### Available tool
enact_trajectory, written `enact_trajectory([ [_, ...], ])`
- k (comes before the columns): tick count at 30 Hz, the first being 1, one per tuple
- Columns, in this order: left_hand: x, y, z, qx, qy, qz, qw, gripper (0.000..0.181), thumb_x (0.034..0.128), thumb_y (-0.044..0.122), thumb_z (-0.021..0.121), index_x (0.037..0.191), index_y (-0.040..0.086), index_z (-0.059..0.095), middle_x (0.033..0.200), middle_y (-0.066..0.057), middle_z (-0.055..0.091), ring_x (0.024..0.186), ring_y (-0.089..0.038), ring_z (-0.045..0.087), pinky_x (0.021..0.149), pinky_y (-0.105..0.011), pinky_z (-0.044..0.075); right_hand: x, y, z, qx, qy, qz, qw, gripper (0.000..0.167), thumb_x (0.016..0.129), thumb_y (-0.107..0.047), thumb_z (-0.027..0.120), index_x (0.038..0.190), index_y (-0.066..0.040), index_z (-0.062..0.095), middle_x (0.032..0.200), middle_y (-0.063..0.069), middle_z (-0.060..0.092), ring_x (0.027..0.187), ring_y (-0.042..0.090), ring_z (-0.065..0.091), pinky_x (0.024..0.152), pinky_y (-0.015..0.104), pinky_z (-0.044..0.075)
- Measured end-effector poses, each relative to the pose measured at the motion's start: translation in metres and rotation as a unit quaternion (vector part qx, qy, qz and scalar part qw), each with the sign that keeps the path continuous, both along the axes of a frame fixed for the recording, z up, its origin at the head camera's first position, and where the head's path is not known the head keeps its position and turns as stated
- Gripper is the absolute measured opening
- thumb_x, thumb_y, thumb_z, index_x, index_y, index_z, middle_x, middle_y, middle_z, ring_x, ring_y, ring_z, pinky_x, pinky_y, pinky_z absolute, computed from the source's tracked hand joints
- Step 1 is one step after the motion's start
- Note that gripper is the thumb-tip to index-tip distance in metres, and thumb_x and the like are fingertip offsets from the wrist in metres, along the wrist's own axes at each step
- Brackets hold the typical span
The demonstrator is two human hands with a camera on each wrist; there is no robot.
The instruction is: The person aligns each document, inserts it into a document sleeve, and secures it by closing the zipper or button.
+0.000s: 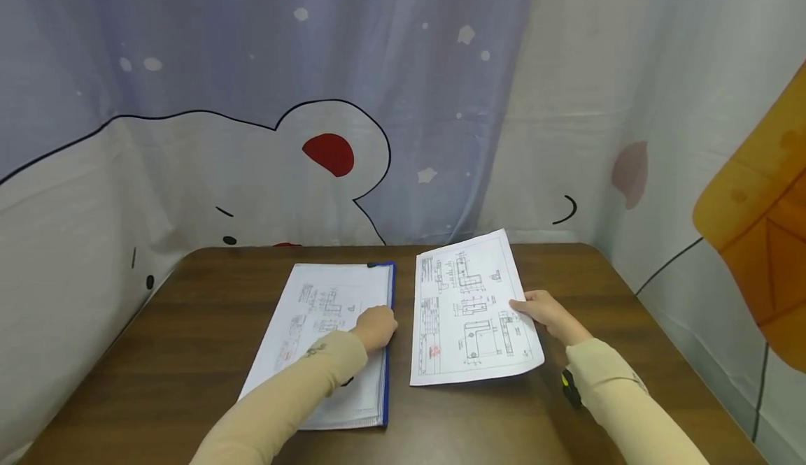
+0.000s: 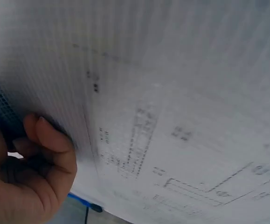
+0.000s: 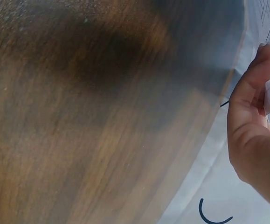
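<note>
A translucent mesh zip document pouch (image 1: 371, 409) with a blue zipper edge lies on the left half of the table, a printed drawing showing through it. My left hand (image 1: 376, 327) pinches the pouch at its blue right edge; in the left wrist view, curled fingers (image 2: 55, 144) and thumb meet there. On the right, my right hand (image 1: 549, 313) holds a sheet of paper (image 1: 475, 311) by its right edge, thumb on top. That sheet bears technical drawings and a red stamp, and is tilted above the table. The right wrist view shows only a strip of it.
The brown wooden table (image 1: 478, 423) has a far edge close to a patterned curtain (image 1: 441, 101). More curtain hangs along the right side. A dark zipper pull (image 1: 373, 265) sits at the pouch's far right corner.
</note>
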State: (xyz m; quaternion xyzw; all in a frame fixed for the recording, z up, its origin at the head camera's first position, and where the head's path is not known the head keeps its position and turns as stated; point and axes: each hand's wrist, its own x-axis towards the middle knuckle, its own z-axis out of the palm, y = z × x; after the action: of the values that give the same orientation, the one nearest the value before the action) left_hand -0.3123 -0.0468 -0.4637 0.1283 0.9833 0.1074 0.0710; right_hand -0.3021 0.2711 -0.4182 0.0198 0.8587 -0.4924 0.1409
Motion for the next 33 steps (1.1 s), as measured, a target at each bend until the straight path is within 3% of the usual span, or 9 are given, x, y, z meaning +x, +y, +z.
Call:
enact_trajectory([
  [1, -0.013, -0.006, -0.018, 0.016, 0.018, -0.014, 0.9996, 0.034, 0.0986, 0.020, 0.043, 0.081, -0.003, 0.059, 0.074, -0.010, 0.059, 0.065, -0.021, 0.057, 0.063, -0.033, 0.052, 0.000, 0.000, 0.001, -0.001, 0.003, 0.009, 1.0000, 0.034, 0.097, -0.015, 0.050, 0.112, 0.014, 0.055, 0.072, -0.001, 0.067, 0.062, 0.010, 0.063, 0.058, 0.025, 0.053],
  [3, -0.032, -0.014, -0.038, 0.037, 0.015, -0.015, 0.9991, 0.039, 0.1013, 0.027, 0.037, 0.086, -0.003, 0.057, 0.073, -0.010, 0.057, 0.063, -0.020, 0.056, 0.059, -0.032, 0.051, 0.000, -0.001, 0.003, -0.005, 0.007, 0.022, 0.9997, 0.033, 0.096, -0.015, 0.050, 0.111, 0.014, 0.056, 0.073, -0.001, 0.067, 0.062, 0.010, 0.064, 0.059, 0.025, 0.053],
  [4, -0.036, -0.017, -0.040, 0.063, 0.011, -0.009, 0.9979, 0.040, 0.1017, 0.028, 0.036, 0.087, -0.003, 0.056, 0.073, -0.010, 0.056, 0.062, -0.021, 0.055, 0.059, -0.032, 0.050, 0.000, -0.001, 0.004, -0.006, 0.010, 0.029, 0.9995, 0.033, 0.096, -0.016, 0.051, 0.110, 0.013, 0.057, 0.073, -0.001, 0.068, 0.062, 0.010, 0.064, 0.059, 0.025, 0.053],
  [7, -0.026, -0.026, -0.022, 0.141, 0.017, 0.000, 0.9899, 0.035, 0.1003, 0.023, 0.035, 0.075, 0.003, 0.048, 0.066, -0.006, 0.046, 0.056, -0.018, 0.045, 0.052, -0.029, 0.041, -0.002, -0.002, 0.006, -0.012, 0.016, 0.053, 0.9984, 0.032, 0.096, -0.017, 0.052, 0.109, 0.013, 0.058, 0.075, 0.000, 0.068, 0.064, 0.011, 0.065, 0.060, 0.025, 0.054],
  [8, -0.015, -0.025, -0.003, 0.153, 0.009, 0.022, 0.9880, 0.028, 0.0968, 0.016, 0.040, 0.071, 0.006, 0.045, 0.064, -0.005, 0.044, 0.055, -0.019, 0.044, 0.052, -0.028, 0.039, -0.003, -0.002, 0.007, -0.014, 0.017, 0.055, 0.9983, 0.032, 0.096, -0.017, 0.052, 0.108, 0.012, 0.058, 0.075, -0.001, 0.068, 0.064, 0.011, 0.065, 0.060, 0.025, 0.054],
  [11, 0.008, -0.027, 0.029, 0.199, 0.055, 0.029, 0.9781, 0.029, 0.0889, 0.008, 0.045, 0.063, 0.012, 0.033, 0.059, 0.000, 0.034, 0.052, -0.014, 0.034, 0.048, -0.023, 0.028, -0.005, -0.004, 0.008, -0.026, 0.020, 0.068, 0.9972, 0.033, 0.096, -0.017, 0.052, 0.108, 0.012, 0.058, 0.076, 0.000, 0.069, 0.065, 0.012, 0.066, 0.060, 0.025, 0.054],
  [16, 0.008, -0.033, 0.033, 0.214, 0.112, 0.051, 0.9691, 0.034, 0.0883, 0.009, 0.050, 0.061, 0.015, 0.030, 0.055, 0.003, 0.030, 0.049, -0.010, 0.028, 0.046, -0.019, 0.023, -0.006, -0.013, 0.002, -0.051, 0.017, 0.107, 0.9929, 0.032, 0.096, -0.017, 0.052, 0.106, 0.012, 0.059, 0.079, 0.002, 0.070, 0.065, 0.013, 0.067, 0.060, 0.025, 0.054],
  [26, 0.007, -0.032, 0.041, 0.199, 0.085, 0.050, 0.9751, 0.029, 0.0915, 0.012, 0.046, 0.064, 0.013, 0.035, 0.056, 0.002, 0.031, 0.049, -0.010, 0.031, 0.046, -0.020, 0.025, 0.001, -0.024, -0.002, -0.051, 0.013, 0.110, 0.9925, 0.031, 0.096, -0.016, 0.053, 0.106, 0.012, 0.058, 0.080, 0.004, 0.071, 0.064, 0.014, 0.067, 0.059, 0.025, 0.055],
  [33, 0.011, -0.032, 0.045, 0.182, 0.050, 0.023, 0.9817, 0.023, 0.0991, 0.013, 0.037, 0.082, 0.003, 0.049, 0.061, 0.000, 0.038, 0.051, -0.011, 0.036, 0.046, -0.020, 0.029, -0.005, -0.029, -0.007, -0.044, 0.012, 0.090, 0.9949, 0.028, 0.095, -0.015, 0.054, 0.105, 0.011, 0.059, 0.077, 0.002, 0.070, 0.063, 0.013, 0.066, 0.059, 0.025, 0.054],
])
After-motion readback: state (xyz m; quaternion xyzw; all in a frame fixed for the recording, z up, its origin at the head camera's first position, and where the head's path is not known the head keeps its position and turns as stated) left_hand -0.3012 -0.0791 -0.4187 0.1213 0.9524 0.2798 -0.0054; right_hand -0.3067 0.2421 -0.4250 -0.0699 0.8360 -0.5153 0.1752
